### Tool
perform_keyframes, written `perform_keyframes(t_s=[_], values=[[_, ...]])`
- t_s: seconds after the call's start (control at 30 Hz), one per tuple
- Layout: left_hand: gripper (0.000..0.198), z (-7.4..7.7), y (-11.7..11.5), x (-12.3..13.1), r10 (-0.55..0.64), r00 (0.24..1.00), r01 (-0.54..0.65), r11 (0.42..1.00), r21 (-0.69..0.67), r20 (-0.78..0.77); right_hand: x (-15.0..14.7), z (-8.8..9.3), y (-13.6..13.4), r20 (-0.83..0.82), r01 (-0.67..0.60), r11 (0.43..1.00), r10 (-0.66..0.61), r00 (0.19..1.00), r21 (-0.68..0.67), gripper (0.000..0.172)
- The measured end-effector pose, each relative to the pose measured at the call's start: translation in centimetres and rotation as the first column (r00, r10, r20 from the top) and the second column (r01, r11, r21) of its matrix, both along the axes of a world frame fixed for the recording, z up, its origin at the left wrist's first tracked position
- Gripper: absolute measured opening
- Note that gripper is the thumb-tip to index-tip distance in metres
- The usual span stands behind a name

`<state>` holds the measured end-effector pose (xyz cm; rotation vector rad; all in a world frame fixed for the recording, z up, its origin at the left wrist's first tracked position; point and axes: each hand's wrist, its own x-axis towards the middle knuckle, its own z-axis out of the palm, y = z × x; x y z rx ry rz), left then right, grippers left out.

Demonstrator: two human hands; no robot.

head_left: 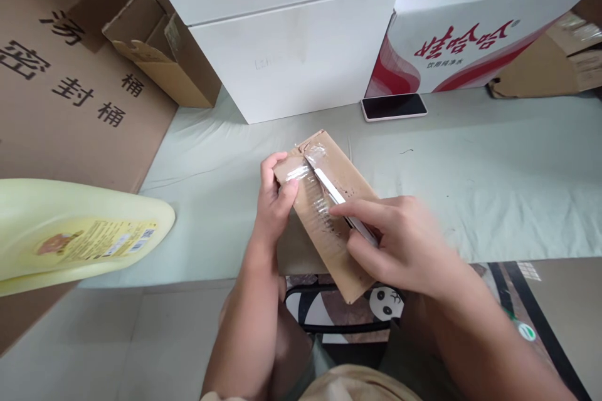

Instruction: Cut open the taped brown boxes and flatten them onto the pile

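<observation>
A small brown cardboard parcel point(345, 178), taped with clear tape, lies tilted in front of me above a pale green cloth. My left hand point(275, 203) grips its left upper corner, fingers curled over the edge. My right hand point(399, 241) is closed on a thin white utility knife point(329, 191). The blade lies along the tape seam on the parcel's top, its tip near the far end.
A white box point(291, 44) and a red-and-white printed carton point(470, 31) stand behind. A phone point(394, 106) lies face up before them. Brown cartons point(70, 88) fill the left, with a pale yellow jug point(70, 232) lying there. A panda-print stool point(338, 310) is below.
</observation>
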<state>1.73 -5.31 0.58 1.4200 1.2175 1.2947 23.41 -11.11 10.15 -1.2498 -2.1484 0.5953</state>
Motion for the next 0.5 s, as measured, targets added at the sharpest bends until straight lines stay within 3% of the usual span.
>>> perform_keyframes(t_s=[0.27,0.5], values=[[0.050,-0.21,-0.02,0.00,-0.008,1.000,0.008,1.000,0.011,-0.016,0.31,0.39,-0.20,-0.140,-0.003,0.992,-0.014,0.990,-0.123,0.034],[0.054,-0.35,0.00,-0.03,-0.005,1.000,0.005,1.000,0.013,0.014,-0.18,0.55,0.23,-0.147,0.055,0.968,-0.093,0.985,-0.246,0.034]])
